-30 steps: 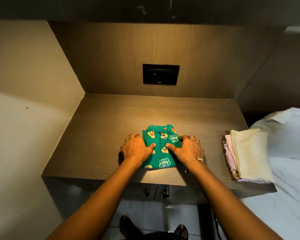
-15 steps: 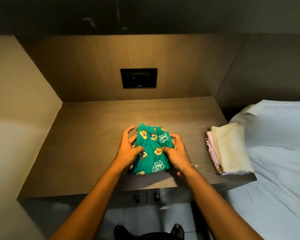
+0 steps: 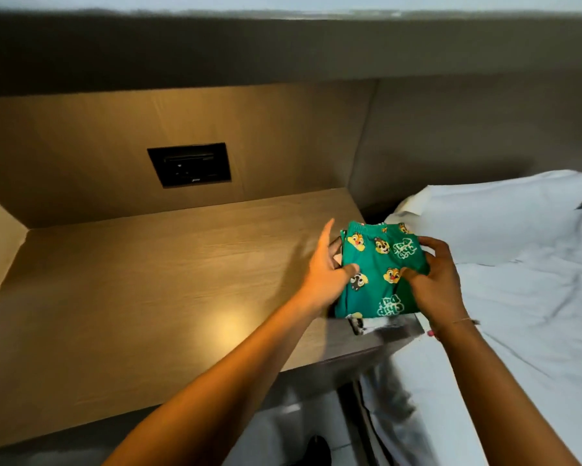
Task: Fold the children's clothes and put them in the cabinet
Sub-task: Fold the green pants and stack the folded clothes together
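Folded green shorts (image 3: 380,264) at right end of tabletop (image 3: 148,280), over other clothes (image 3: 361,326). Left hand (image 3: 319,280), right hand (image 3: 440,280): each grip pinches one side edge. Likely light, limp, quick to unfold; best held flat by both sides.

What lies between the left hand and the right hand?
The folded green garment, held by the left hand and the right hand; the head view shows it.

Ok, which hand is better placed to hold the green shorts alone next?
Right, likely. The right hand curls its fingers round the green shorts, thumb on top; the left hand only pinches with its thumb, forefinger straight.
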